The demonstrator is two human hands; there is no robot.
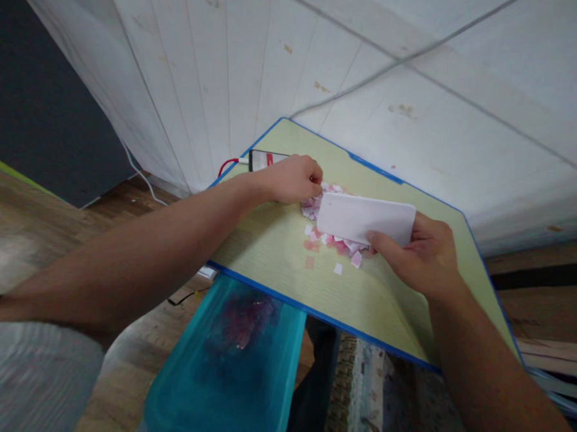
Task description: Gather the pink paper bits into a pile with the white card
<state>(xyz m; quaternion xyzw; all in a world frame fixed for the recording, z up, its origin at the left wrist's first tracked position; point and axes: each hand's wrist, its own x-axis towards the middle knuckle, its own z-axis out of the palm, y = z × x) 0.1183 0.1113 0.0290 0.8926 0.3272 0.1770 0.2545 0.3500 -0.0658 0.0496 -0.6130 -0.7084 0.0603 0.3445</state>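
Observation:
My right hand (pixel 428 250) grips a white rectangular card (pixel 366 217), thumb on its near face and fingers behind it. The card is tilted over a pile of small pink and white paper pieces (pixel 341 242), covering part of it. At the pile's far left edge, my left hand (pixel 297 178) is closed, its fingertips pointing down at the pieces. Whatever those fingers pinch, if anything, is hidden. A few loose squares lie nearer to me on the pale yellow tabletop (pixel 280 245).
A phone (pixel 261 159) with a red cable (pixel 225 166) lies behind my left wrist. Below the blue-edged table sits a teal plastic bin (pixel 219 374) with reddish material inside. A white panelled wall (pixel 261 63) with a grey cord stands behind the table.

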